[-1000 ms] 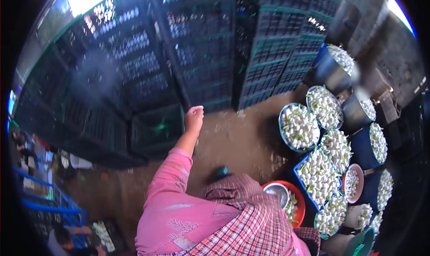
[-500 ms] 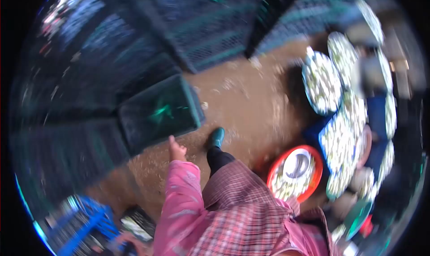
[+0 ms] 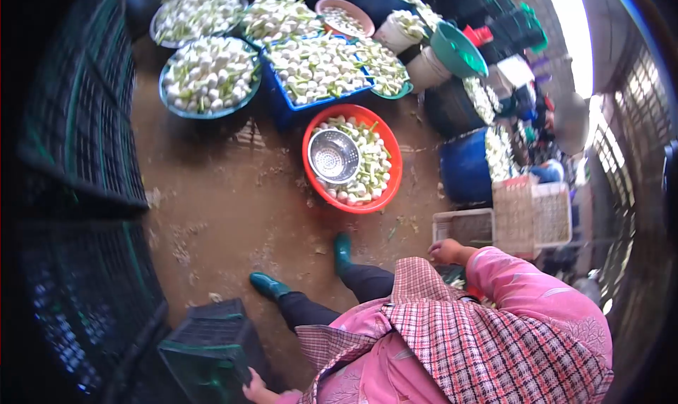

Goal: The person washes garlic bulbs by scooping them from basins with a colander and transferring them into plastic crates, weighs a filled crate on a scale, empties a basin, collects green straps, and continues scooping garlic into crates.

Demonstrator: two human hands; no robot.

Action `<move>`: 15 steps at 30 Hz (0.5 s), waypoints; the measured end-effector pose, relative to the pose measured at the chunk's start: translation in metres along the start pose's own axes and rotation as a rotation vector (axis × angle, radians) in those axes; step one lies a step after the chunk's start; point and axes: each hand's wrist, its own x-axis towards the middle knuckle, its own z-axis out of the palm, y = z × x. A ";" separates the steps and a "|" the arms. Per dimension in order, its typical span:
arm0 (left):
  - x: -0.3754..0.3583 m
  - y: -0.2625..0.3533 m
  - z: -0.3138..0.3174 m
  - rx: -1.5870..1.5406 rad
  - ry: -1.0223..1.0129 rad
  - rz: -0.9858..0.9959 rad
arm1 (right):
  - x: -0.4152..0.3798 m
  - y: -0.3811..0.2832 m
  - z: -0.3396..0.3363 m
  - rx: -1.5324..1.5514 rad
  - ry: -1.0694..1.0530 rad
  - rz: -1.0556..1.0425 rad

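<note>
At the lower left my left hand (image 3: 258, 388) is at the rim of a dark green plastic crate (image 3: 212, 358), its fingers closed on the edge. The crate stands tilted in view, low beside my leg. My right hand (image 3: 448, 251) hangs out to the right with its fingers curled and nothing visible in them. Close by it is a pale, low plastic crate (image 3: 462, 227). In front of my feet stands a red basin (image 3: 397, 165) of white round bulbs with green stalks (image 3: 374, 167). A metal colander (image 3: 334, 156) rests on these bulbs.
Beyond the basin, a blue crate (image 3: 282, 97) and several round tubs (image 3: 169, 97) hold more white bulbs. Stacked dark crates (image 3: 78, 121) line the left side. At right are a blue barrel (image 3: 462, 167) and stacked pale crates (image 3: 515, 213). The brown floor (image 3: 219, 192) looks wet.
My view has swung right, bringing the red basin and tubs to the front. The dark crate by my left hand now appears at the lower left. My right hand has come into view.
</note>
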 end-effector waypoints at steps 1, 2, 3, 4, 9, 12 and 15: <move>-0.027 0.040 -0.022 0.308 0.015 0.084 | 0.010 0.023 -0.002 0.149 0.073 -0.026; -0.048 0.069 -0.031 0.439 0.001 0.119 | 0.016 0.047 0.000 0.302 0.145 -0.045; -0.064 0.089 -0.034 0.487 -0.029 0.127 | 0.019 0.066 0.002 0.358 0.158 -0.014; -0.087 0.116 -0.035 0.487 -0.070 0.110 | 0.021 0.088 0.008 0.414 0.147 -0.028; -0.050 0.105 0.035 -0.175 -0.377 0.347 | 0.026 0.146 0.022 -0.109 -0.027 -0.242; -0.018 0.156 0.083 -0.190 -0.513 0.324 | 0.056 0.180 0.007 -0.175 0.124 -0.516; -0.142 0.292 0.101 -0.025 -0.429 0.629 | 0.075 0.205 -0.036 0.226 0.272 -0.347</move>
